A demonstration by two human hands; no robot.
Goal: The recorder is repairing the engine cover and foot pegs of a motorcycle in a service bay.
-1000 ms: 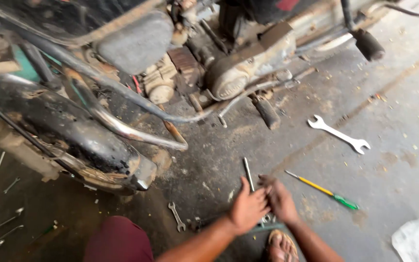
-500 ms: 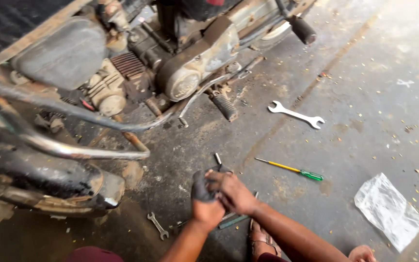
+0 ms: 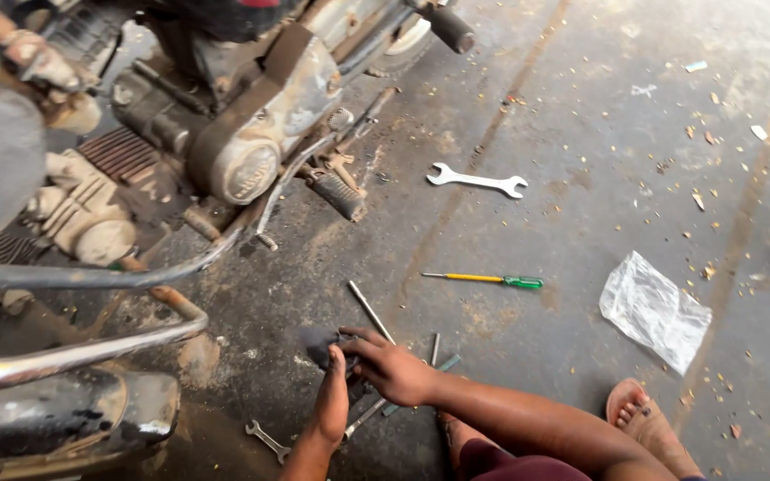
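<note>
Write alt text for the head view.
Two bare hands, left hand and right hand, hold a small dark part above an oily concrete floor, beside a stripped motorcycle. A spanner, screwdriver and plastic bag lie nearby.

- concrete floor [image 3: 581, 116], grimy, oil stains by the bike
- open-ended spanner [image 3: 478, 180] lying well clear
- screwdriver [image 3: 483, 280], yellow shaft, green handle
- crumpled plastic bag [image 3: 654, 310] off to the side
- small wrench [image 3: 266, 439] near the bottom edge
- thin metal rod [image 3: 369, 311]
- chips scattered about
</note>
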